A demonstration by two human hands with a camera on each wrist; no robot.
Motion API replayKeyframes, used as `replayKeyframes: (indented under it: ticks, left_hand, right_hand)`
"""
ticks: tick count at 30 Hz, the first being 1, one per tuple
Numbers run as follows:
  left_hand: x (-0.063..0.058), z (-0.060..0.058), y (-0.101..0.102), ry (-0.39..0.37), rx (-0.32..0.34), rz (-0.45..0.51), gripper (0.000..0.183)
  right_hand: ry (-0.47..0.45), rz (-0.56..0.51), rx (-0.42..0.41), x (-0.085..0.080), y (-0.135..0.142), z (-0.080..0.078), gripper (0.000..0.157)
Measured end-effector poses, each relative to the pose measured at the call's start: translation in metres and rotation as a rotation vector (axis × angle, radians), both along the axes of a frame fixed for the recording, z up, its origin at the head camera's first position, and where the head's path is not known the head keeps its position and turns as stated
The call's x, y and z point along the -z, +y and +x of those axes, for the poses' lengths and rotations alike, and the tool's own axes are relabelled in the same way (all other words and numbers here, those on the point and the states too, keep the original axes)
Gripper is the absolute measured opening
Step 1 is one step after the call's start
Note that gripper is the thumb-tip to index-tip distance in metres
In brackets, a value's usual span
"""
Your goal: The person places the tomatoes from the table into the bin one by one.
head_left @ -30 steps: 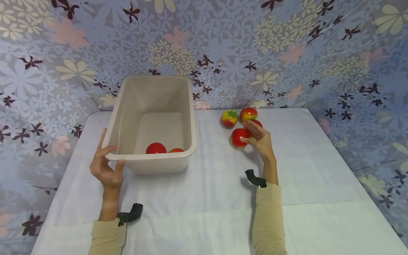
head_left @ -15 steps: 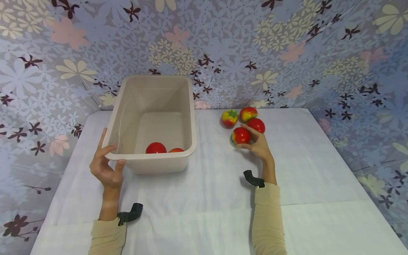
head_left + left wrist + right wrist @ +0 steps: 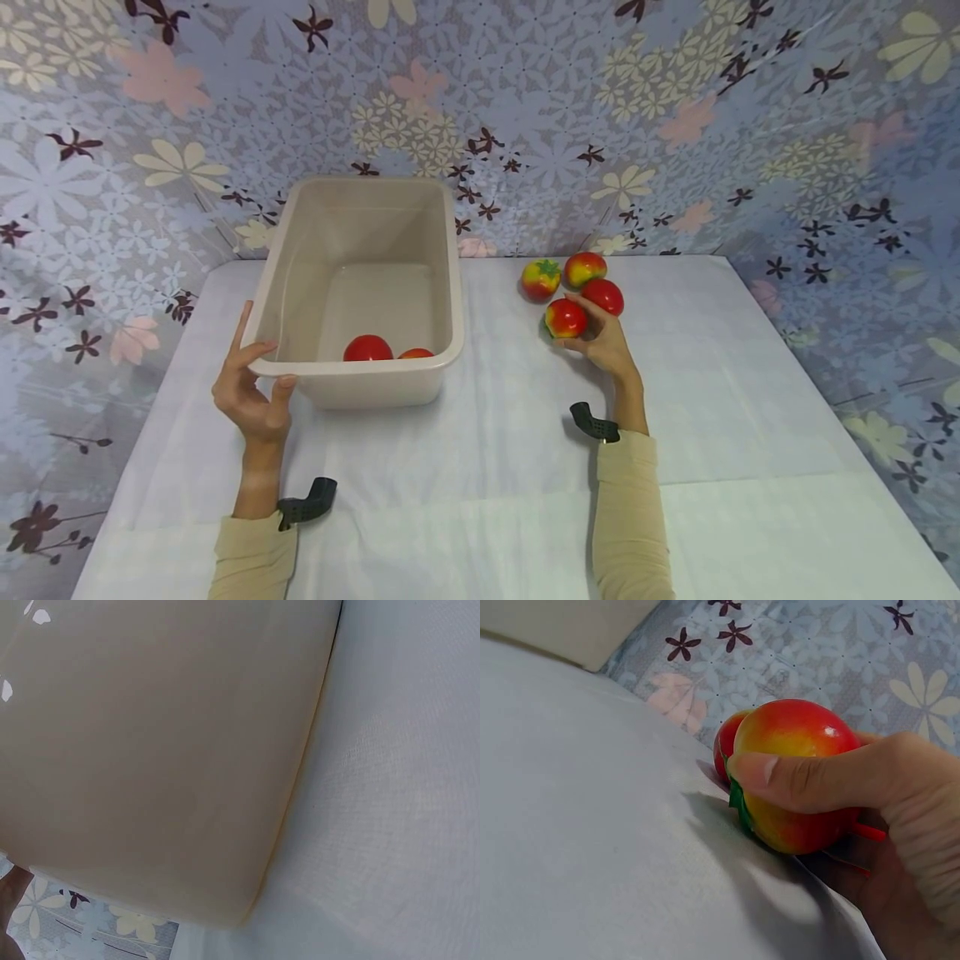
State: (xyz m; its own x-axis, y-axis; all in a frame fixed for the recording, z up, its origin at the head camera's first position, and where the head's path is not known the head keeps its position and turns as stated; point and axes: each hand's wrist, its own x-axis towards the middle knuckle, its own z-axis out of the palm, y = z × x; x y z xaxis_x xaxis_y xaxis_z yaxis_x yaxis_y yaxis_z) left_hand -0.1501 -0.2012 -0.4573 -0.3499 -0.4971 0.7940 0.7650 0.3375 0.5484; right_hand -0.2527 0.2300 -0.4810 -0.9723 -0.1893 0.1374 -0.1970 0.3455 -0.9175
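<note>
My right hand (image 3: pixel 609 343) pinches a shiny red-and-yellow toy fruit (image 3: pixel 566 318) at the right of the table. In the right wrist view the thumb presses beside the green leafy cap of that toy fruit (image 3: pixel 799 735), whose shadow falls on the cloth. At the left, my left hand (image 3: pixel 251 400) grips the near left corner of a beige plastic tub (image 3: pixel 382 368), thumb outside and a finger over the rim. Two red fruits, one of them a red fruit (image 3: pixel 367 348), lie inside it, partly hidden by the near wall. The left wrist view is mostly filled by the tub's side (image 3: pixel 150 765).
Beyond my right hand lie a yellow-red fruit with a green cap (image 3: pixel 541 280), a red-yellow fruit (image 3: pixel 586 269) and a red fruit (image 3: pixel 603 297). White cloth covers the table (image 3: pixel 480 500). A flowered sheet (image 3: pixel 525 125) rises behind and beside it.
My right hand has closed in on the near fruit and taken hold of it, turning it so its yellow and green side shows. My left hand and the tub stay put.
</note>
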Motion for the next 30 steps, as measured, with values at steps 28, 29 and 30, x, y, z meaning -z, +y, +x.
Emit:
replayKeyframes:
  ticks: [28,29,30]
  left_hand:
    - [0.002,-0.002,-0.003,-0.01,0.009,0.006,0.081]
    - [0.002,-0.003,-0.003,-0.011,0.008,0.004,0.081]
    - [0.002,-0.003,-0.004,-0.01,0.008,0.004,0.081]
  right_hand:
    - [0.111,-0.007,-0.007,-0.029,-0.045,-0.005,0.07]
    - [0.122,-0.008,-0.012,-0.03,-0.046,-0.004,0.069]
    - [0.132,-0.004,-0.015,-0.032,-0.048,-0.004,0.069]
